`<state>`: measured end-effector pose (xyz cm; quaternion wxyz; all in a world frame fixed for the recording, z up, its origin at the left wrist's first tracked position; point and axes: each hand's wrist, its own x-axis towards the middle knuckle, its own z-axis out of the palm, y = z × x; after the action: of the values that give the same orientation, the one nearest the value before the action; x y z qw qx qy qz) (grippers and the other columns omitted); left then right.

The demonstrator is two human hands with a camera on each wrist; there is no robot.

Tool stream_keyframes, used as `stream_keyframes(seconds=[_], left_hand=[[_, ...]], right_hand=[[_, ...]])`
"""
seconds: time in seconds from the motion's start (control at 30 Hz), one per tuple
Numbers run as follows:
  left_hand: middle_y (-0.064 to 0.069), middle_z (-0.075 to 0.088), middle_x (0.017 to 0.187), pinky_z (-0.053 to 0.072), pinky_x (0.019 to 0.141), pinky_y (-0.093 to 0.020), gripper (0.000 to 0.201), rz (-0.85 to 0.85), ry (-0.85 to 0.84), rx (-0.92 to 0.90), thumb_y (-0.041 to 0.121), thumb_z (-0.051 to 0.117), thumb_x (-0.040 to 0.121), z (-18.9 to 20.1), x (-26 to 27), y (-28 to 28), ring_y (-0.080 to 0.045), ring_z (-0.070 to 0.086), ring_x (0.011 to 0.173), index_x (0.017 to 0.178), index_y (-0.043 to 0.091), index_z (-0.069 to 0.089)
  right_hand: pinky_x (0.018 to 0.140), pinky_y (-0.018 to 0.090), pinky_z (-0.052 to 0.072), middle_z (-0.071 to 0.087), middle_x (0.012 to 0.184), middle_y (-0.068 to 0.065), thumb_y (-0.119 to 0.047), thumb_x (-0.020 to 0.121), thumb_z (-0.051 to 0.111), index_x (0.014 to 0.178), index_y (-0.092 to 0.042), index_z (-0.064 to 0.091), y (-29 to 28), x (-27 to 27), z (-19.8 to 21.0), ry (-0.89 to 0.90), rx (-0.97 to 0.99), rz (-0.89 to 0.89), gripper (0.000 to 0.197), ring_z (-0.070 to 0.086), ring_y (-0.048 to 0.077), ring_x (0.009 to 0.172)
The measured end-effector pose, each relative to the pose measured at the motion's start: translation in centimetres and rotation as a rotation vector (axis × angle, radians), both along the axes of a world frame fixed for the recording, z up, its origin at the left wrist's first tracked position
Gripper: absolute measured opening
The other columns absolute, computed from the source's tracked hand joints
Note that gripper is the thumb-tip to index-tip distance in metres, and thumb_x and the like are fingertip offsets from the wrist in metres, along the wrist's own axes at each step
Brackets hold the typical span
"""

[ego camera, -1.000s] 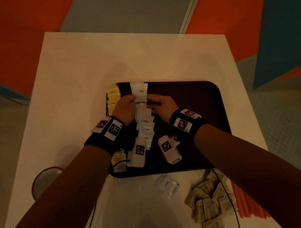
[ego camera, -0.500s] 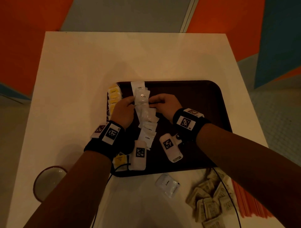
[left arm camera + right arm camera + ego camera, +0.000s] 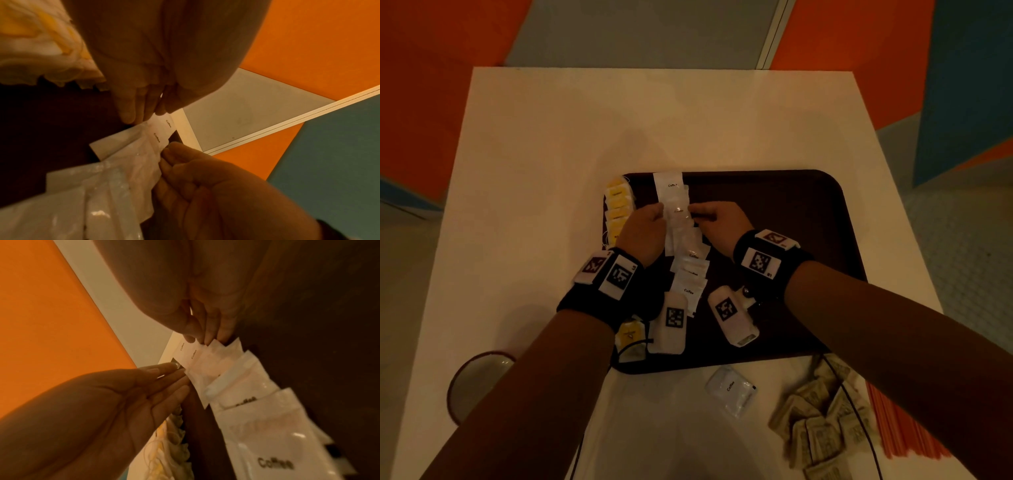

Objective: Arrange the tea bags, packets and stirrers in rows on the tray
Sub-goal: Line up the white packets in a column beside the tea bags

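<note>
A dark brown tray (image 3: 774, 212) holds a column of yellow tea bags (image 3: 618, 209) along its left edge. Beside it runs an overlapping column of white coffee packets (image 3: 690, 270). Both hands meet at the second packet from the far end (image 3: 677, 212). My left hand (image 3: 659, 214) touches that packet's left edge with straight fingers (image 3: 174, 374). My right hand (image 3: 697, 214) pinches its right edge with curled fingertips (image 3: 166, 149). The far-end packet (image 3: 669, 185) lies partly over the tray's rim.
On the white table (image 3: 551, 154) in front of the tray lie a loose coffee packet (image 3: 731, 390), a pile of brown sugar packets (image 3: 822, 421) and orange stirrers (image 3: 893, 425). A round bowl (image 3: 479, 377) stands at the front left. One more tea bag (image 3: 631, 334) lies at the tray's front left.
Both hands have slid the coffee packet between them a little farther away, so it now tucks up against the far-end packet. The rest of the column is unchanged.
</note>
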<state>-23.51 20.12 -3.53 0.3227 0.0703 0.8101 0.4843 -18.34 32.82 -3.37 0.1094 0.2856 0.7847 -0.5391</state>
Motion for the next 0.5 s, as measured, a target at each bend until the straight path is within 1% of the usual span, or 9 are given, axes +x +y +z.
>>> stream_keyframes(seconds=[0.03, 0.1, 0.17, 0.2, 0.23, 0.27, 0.33, 0.4, 0.5], left_hand=[[-0.012, 0.060, 0.123, 0.043, 0.102, -0.043, 0.041, -0.013, 0.001, 0.000, 0.008, 0.038, 0.084, 0.3, 0.2, 0.0, -0.028, 0.056, 0.112, 0.119, 0.002, 0.058], [-0.007, 0.060, 0.113, 0.044, 0.097, -0.035, 0.035, -0.007, 0.026, 0.009, -0.001, 0.036, 0.089, 1.2, 0.3, 0.2, -0.024, 0.056, 0.105, 0.115, 0.001, 0.060], [-0.002, 0.057, 0.113, 0.042, 0.095, -0.031, 0.036, 0.008, 0.068, 0.016, 0.001, 0.035, 0.091, 1.3, -0.1, 0.4, -0.019, 0.053, 0.104, 0.118, 0.003, 0.058], [-0.001, 0.057, 0.117, 0.041, 0.096, -0.031, 0.036, 0.014, 0.069, 0.018, 0.005, 0.036, 0.090, 1.4, -0.3, 0.6, -0.018, 0.053, 0.106, 0.120, 0.004, 0.057], [-0.003, 0.057, 0.123, 0.042, 0.100, -0.035, 0.038, 0.022, 0.076, 0.027, 0.009, 0.037, 0.089, 1.1, -0.7, 0.8, -0.020, 0.054, 0.110, 0.122, 0.006, 0.057], [-0.008, 0.059, 0.125, 0.043, 0.100, -0.039, 0.039, 0.041, 0.059, 0.035, 0.011, 0.038, 0.088, 1.0, -1.0, 0.9, -0.024, 0.055, 0.112, 0.121, 0.007, 0.057], [-0.013, 0.063, 0.118, 0.047, 0.096, -0.043, 0.036, 0.058, 0.040, 0.070, 0.005, 0.038, 0.087, 1.1, -1.1, 1.2, -0.028, 0.058, 0.108, 0.116, 0.005, 0.060], [-0.012, 0.063, 0.116, 0.048, 0.094, -0.040, 0.037, 0.056, 0.046, 0.077, -0.001, 0.037, 0.087, 1.3, -1.0, 1.3, -0.027, 0.059, 0.106, 0.115, 0.006, 0.060], [-0.013, 0.062, 0.113, 0.048, 0.094, -0.041, 0.033, 0.051, 0.020, 0.075, 0.000, 0.037, 0.089, 0.9, -0.8, 1.2, -0.030, 0.058, 0.106, 0.114, 0.007, 0.058]], right_hand=[[0.103, 0.033, 0.043, 0.056, 0.131, 0.013, 0.002, 0.091, 0.043, 0.123, -0.003, 0.056, 0.1, 0.1, -0.1, -0.011, 0.005, 0.004, 0.035, 0.053, 0.024, 0.120], [0.098, 0.026, 0.042, 0.056, 0.130, 0.009, 0.005, 0.090, 0.040, 0.125, -0.005, 0.056, 0.3, 0.1, 0.0, -0.026, 0.012, 0.008, 0.039, 0.053, 0.022, 0.120], [0.101, 0.027, 0.041, 0.051, 0.135, 0.009, 0.009, 0.088, 0.038, 0.130, -0.006, 0.050, 0.4, -0.1, 0.4, -0.011, 0.000, -0.014, 0.045, 0.050, 0.022, 0.124], [0.104, 0.030, 0.040, 0.048, 0.138, 0.011, 0.011, 0.088, 0.037, 0.132, -0.005, 0.046, 0.4, -0.2, 0.6, 0.011, -0.018, -0.025, 0.048, 0.047, 0.023, 0.126], [0.105, 0.031, 0.038, 0.046, 0.140, 0.012, 0.013, 0.087, 0.037, 0.134, -0.004, 0.044, 0.3, -0.4, 0.8, 0.030, -0.037, -0.032, 0.050, 0.046, 0.024, 0.128], [0.105, 0.031, 0.037, 0.044, 0.141, 0.013, 0.014, 0.087, 0.037, 0.134, -0.003, 0.042, 0.2, -0.6, 1.1, 0.046, -0.057, -0.034, 0.051, 0.045, 0.025, 0.129], [0.104, 0.030, 0.037, 0.046, 0.140, 0.013, 0.016, 0.085, 0.037, 0.134, -0.003, 0.042, 0.0, -0.9, 1.2, 0.056, -0.081, -0.022, 0.052, 0.044, 0.025, 0.129], [0.104, 0.031, 0.039, 0.048, 0.138, 0.014, 0.015, 0.085, 0.037, 0.134, -0.003, 0.043, 0.0, -1.1, 1.0, 0.049, -0.079, -0.009, 0.053, 0.045, 0.025, 0.128], [0.100, 0.029, 0.040, 0.050, 0.136, 0.014, 0.011, 0.087, 0.039, 0.133, -0.003, 0.043, 0.0, -0.9, 0.8, 0.016, -0.079, -0.010, 0.049, 0.047, 0.025, 0.125]])
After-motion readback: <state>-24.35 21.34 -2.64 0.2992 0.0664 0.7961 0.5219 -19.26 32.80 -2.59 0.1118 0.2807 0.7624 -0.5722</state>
